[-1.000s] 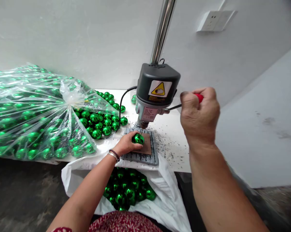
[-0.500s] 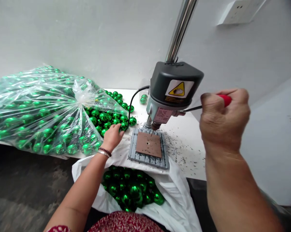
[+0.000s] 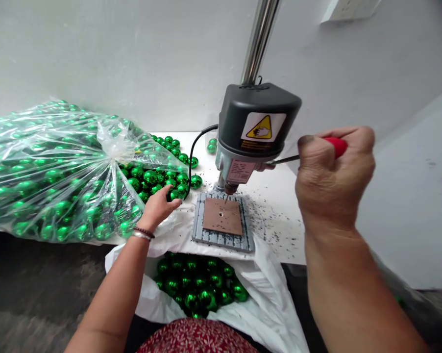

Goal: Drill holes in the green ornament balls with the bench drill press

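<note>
My right hand [image 3: 334, 171] is wrapped around the red grip [image 3: 337, 146] of the lever on a small bench drill press [image 3: 257, 127]. At the edge of a pile of shiny green balls [image 3: 149, 176], my left hand [image 3: 160, 206] has its thumb and forefinger apart, with a green ball showing just beyond the gap. Below the drill bit, a brown square board [image 3: 223, 216] with a small hole lies on the grooved grey base [image 3: 248, 238]. No ball sits on the board, which carries dark shavings.
A large clear plastic bag [image 3: 107, 181] full of green balls covers the left of the white table. In front of the base, a white bag [image 3: 272, 289] gapes open with green balls [image 3: 201, 282] inside. A black cord [image 3: 190, 162] runs down beside the balls. Dark shavings lie right of the base.
The view has shifted slightly, so the drill press appears further left. My left hand's thumb and forefinger have spread apart by the pile. My right hand keeps its hold on the lever.
</note>
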Demonstrator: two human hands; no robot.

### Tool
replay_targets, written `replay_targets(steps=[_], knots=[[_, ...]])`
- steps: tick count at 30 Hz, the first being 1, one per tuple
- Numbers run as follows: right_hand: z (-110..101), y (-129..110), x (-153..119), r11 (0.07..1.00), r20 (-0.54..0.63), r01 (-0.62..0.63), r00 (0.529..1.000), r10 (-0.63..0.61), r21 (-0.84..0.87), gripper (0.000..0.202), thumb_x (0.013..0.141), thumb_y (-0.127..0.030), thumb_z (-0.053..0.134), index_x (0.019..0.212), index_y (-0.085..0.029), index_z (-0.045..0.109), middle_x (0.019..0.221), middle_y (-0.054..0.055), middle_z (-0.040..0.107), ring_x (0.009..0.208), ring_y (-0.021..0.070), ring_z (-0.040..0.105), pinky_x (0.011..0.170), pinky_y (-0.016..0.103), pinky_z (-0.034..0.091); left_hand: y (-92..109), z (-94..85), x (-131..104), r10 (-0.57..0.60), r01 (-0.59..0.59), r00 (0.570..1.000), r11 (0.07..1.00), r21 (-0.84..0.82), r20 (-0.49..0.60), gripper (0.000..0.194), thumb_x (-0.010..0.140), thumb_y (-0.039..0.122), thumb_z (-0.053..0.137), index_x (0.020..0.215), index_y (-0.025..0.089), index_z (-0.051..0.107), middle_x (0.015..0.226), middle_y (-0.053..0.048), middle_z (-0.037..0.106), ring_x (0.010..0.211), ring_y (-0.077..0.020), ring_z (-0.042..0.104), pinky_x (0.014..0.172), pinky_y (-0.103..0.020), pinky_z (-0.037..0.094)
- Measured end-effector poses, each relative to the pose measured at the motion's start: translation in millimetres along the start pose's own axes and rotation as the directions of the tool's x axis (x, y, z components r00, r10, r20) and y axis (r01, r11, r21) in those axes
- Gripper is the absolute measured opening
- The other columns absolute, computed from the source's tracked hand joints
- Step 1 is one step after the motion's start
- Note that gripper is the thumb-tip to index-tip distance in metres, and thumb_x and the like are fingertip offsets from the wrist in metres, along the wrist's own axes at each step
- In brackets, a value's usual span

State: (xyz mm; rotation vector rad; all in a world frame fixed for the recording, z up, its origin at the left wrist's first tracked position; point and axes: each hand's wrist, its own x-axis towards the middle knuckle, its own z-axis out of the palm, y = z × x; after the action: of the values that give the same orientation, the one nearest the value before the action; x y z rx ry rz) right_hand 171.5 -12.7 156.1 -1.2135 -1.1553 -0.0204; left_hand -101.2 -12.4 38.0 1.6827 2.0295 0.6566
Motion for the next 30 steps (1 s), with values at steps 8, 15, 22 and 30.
replay_targets(steps=[8, 15, 22, 30], knots=[[1, 0, -2, 1.0, -0.02, 0.016, 1.0, -0.016, 0.019, 0.014, 0.075, -0.027, 0.058, 0.078, -0.019, 0.047, 0.073, -0.002, 0.053, 0.064, 0.0077, 0.044, 0.063, 0.025, 0.041, 12, 42.5, -29, 0.083, 0.472, 0.876, 0.063, -0.879, 0.476, 0.047, 0.09, 0.047, 0.055, 0.131, 0.024, 0.051, 0.088, -0.003, 0.067, 0.067, -0.012, 0.064, 0.054, -0.02, 0.044], [-2, 2, -5, 0.997, -0.012, 0.055, 0.998, -0.054, 0.049, 0.019, 0.075, -0.034, 0.058, 0.079, -0.018, 0.05, 0.074, -0.001, 0.056, 0.064, 0.0063, 0.045, 0.063, 0.024, 0.041, 32, 56.6, -26, 0.089, 0.525, 0.85, -0.083, -0.847, 0.519, 0.032, 0.096, 0.041, 0.049, 0.127, 0.032, 0.05, 0.097, -0.002, 0.067, 0.078, -0.0146, 0.068, 0.063, -0.024, 0.051], [-2, 4, -8, 0.99, 0.004, 0.103, 0.995, -0.104, 0.092, 0.016, 0.081, -0.03, 0.057, 0.083, -0.017, 0.047, 0.077, -0.004, 0.053, 0.067, 0.0041, 0.046, 0.065, 0.021, 0.043, 31, 58.8, -24, 0.039, 0.505, 0.862, -0.133, -0.853, 0.505, 0.014, 0.079, 0.018, 0.069, 0.091, 0.017, 0.062, 0.089, -0.002, 0.069, 0.077, -0.0146, 0.066, 0.069, -0.028, 0.055], [-3, 5, -9, 0.988, -0.004, 0.118, 0.993, -0.119, 0.101, 0.017, 0.08, -0.032, 0.057, 0.082, -0.018, 0.049, 0.075, -0.002, 0.054, 0.067, 0.0052, 0.046, 0.061, 0.021, 0.044, 38, 67.7, -18, 0.119, 0.263, 0.936, 0.384, -0.885, 0.33, 0.042, 0.062, 0.023, 0.082, 0.101, 0.015, 0.068, 0.097, -0.004, 0.07, 0.088, -0.0165, 0.064, 0.084, -0.031, 0.053]])
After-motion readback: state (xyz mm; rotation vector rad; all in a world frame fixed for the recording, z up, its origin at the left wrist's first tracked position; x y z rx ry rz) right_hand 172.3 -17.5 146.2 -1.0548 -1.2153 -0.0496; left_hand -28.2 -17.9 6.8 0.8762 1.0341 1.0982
